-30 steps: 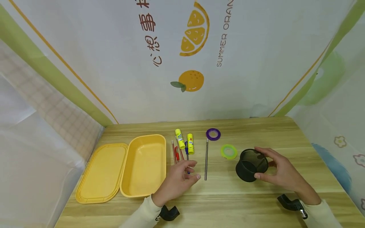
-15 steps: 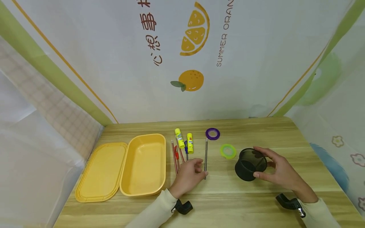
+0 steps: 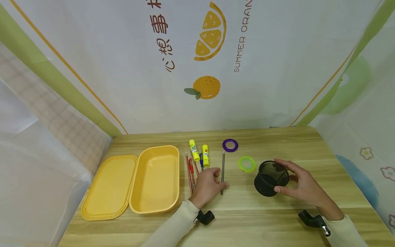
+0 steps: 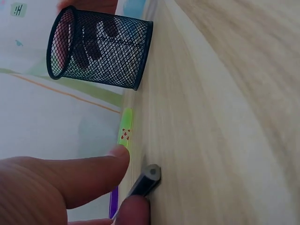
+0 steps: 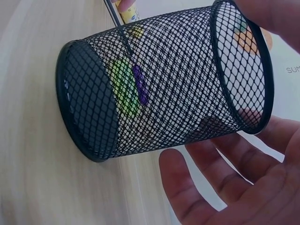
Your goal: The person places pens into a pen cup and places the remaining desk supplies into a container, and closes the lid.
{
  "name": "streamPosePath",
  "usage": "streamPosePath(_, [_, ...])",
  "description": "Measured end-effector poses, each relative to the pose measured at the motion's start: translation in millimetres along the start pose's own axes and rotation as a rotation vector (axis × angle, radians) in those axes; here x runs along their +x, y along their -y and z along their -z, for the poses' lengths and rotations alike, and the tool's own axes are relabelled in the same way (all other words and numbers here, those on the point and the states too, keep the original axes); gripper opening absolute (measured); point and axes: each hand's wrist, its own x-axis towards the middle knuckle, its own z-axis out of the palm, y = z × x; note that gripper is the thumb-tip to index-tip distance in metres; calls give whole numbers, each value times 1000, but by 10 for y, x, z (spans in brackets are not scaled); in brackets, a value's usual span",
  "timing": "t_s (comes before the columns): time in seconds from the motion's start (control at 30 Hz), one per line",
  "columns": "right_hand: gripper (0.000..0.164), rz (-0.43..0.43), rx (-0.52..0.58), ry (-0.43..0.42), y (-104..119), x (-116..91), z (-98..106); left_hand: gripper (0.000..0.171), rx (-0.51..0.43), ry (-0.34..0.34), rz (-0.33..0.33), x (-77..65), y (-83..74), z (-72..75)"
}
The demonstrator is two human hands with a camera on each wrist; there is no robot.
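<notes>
Standing upright on the table, a black mesh pen holder [image 3: 267, 183] is held by my right hand [image 3: 303, 187], thumb on the near side and fingers round the far side of its rim. My left hand [image 3: 207, 185] is low at a dark pencil [image 3: 223, 168] lying on the table. In the left wrist view the thumb is apart from the pencil [image 4: 147, 178] on one side, and a fingertip [image 4: 133, 213] overlaps it on the other. Left of this hand lie red pencils [image 3: 188, 168], a red pen [image 3: 191, 166] and a blue pen [image 3: 201, 159], partly hidden by the hand.
Two yellow glue sticks [image 3: 205, 155] lie behind the pens. A purple tape roll [image 3: 230, 145] and a green tape roll [image 3: 247, 164] lie between the pencil and the holder. On the left are a yellow box [image 3: 177, 178] and its lid [image 3: 108, 187].
My left hand has moved right, from over the pens to the dark pencil, its thumb now reaching across it. The right hand and the pen holder have stayed put.
</notes>
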Motion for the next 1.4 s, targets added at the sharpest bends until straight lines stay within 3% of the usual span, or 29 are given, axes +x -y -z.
streamPosePath(0.07, [90,-3,-1,-2,1,-1,-2,33,18,-3,-17,22,-9,-13])
streamPosePath(0.2, [89,-12,-16,-8,-1,-6,-3,36,54,-13,-51,42,-25,-31])
streamPosePath(0.3, [89,-17,-25,-10,-9,-8,-5,27,61,-18,-52,40,-37,-33])
streamPosePath(0.6, [90,-24,-33,-18,-7,-25,-4,42,15,17,4,54,-40,10])
streamPosePath(0.93, [90,-24,-26,-18,-10,-20,-14,58,-223,71,155,57,-8,65])
streamPosePath(1.4, [90,-3,-3,-14,-30,8,-20,55,-574,129,200,88,-63,106])
